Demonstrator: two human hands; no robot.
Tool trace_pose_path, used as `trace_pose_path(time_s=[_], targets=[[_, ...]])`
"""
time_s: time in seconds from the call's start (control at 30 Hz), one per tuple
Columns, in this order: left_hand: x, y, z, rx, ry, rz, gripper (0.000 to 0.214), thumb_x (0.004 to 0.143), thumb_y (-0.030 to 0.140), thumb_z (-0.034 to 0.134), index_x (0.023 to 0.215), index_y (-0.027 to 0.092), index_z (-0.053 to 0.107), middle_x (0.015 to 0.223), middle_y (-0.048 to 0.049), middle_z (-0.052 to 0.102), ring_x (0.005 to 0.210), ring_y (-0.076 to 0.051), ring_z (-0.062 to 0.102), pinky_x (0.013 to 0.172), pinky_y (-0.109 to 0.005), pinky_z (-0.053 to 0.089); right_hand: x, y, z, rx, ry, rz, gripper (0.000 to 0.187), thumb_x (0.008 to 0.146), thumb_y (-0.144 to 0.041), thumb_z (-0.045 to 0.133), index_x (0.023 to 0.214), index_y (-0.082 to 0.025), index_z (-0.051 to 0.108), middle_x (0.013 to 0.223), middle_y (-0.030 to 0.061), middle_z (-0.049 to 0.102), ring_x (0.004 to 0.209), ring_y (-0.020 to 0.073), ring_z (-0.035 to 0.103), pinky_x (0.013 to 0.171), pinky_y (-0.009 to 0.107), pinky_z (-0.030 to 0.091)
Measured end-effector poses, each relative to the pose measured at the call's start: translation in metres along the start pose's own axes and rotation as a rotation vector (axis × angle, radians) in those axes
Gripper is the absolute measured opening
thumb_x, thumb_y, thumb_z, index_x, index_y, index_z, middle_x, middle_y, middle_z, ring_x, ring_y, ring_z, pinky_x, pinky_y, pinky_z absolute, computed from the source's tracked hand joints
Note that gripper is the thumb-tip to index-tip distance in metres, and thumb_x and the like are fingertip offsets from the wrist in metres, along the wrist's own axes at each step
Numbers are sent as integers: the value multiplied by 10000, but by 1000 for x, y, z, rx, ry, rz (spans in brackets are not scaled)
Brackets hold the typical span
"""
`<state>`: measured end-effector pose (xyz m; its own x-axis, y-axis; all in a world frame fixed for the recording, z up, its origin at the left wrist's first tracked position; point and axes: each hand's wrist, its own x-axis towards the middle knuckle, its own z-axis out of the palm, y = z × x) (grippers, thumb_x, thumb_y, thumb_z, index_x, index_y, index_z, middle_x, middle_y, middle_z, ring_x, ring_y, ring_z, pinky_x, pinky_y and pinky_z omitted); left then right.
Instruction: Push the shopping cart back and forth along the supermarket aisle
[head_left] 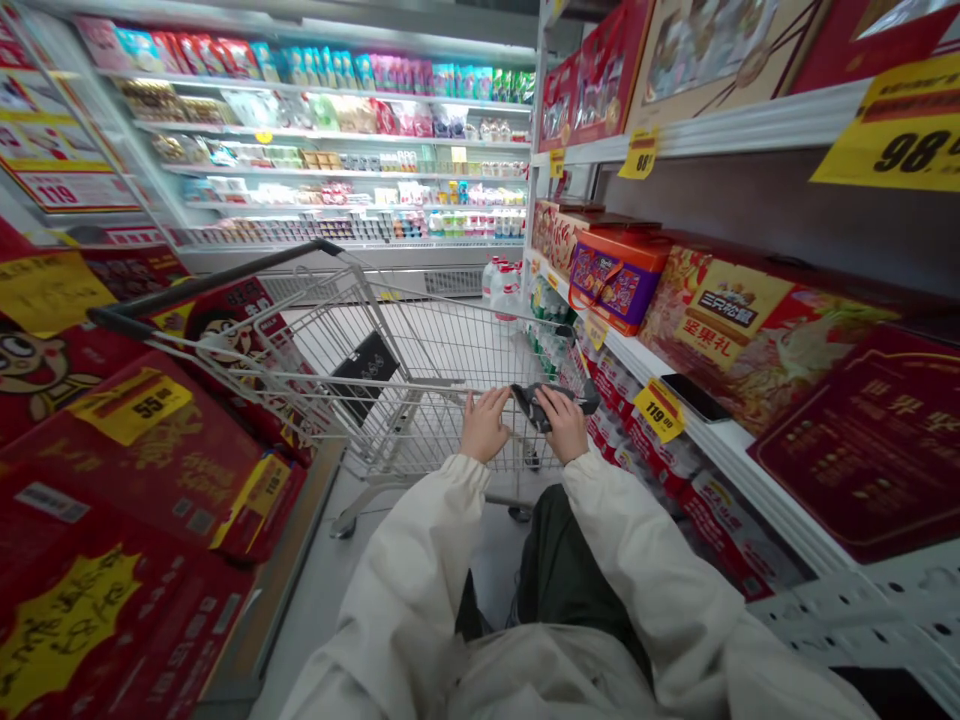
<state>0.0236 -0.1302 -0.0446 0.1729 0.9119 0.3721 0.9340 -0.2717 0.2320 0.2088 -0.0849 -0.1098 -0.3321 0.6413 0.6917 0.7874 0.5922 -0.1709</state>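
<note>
I stand in a shop aisle behind a wire shopping cart (pixel 420 350). My left hand (pixel 484 424) rests on the cart's near rim with its fingers curled over the wire. My right hand (pixel 564 424) is beside it, fingers closed on a dark grey cloth (pixel 534 402) pressed against the cart's rim near the handle end (pixel 585 398). Both arms wear cream-white sleeves. A small black box (pixel 365 370) lies inside the cart basket. The cart's black handle bar (pixel 217 283) runs along the left side.
Shelves of red gift boxes (pixel 870 440) line the right, with yellow price tags (pixel 658 410) and a dark phone (pixel 696 396) on the shelf edge. Red cartons (pixel 127 470) are stacked at left. A lit chiller (pixel 337 140) closes the aisle's far end. Water bottles (pixel 504 285) stand beyond the cart.
</note>
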Motion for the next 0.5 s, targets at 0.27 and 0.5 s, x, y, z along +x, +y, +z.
trace_pose_path(time_s=[0.27, 0.5], targets=[[-20, -50, -21, 153, 100, -49, 717, 729, 107, 471, 1423, 283, 449, 1470, -18, 489, 1444, -260, 305, 1221, -553, 70, -21, 64, -11, -14, 57, 81, 606, 709, 29, 413, 1296, -84, 512, 1479, 177, 446, 1457, 282, 262, 1168, 514, 273], [-21, -41, -16, 123, 98, -61, 682, 719, 159, 520, 1397, 228, 482, 1397, -73, 542, 1403, -313, 349, 1210, -600, 50, 3, -12, 21, -53, 109, 211, 719, 715, 11, 379, 1421, -119, 427, 1503, 149, 426, 1448, 262, 280, 1155, 533, 282]])
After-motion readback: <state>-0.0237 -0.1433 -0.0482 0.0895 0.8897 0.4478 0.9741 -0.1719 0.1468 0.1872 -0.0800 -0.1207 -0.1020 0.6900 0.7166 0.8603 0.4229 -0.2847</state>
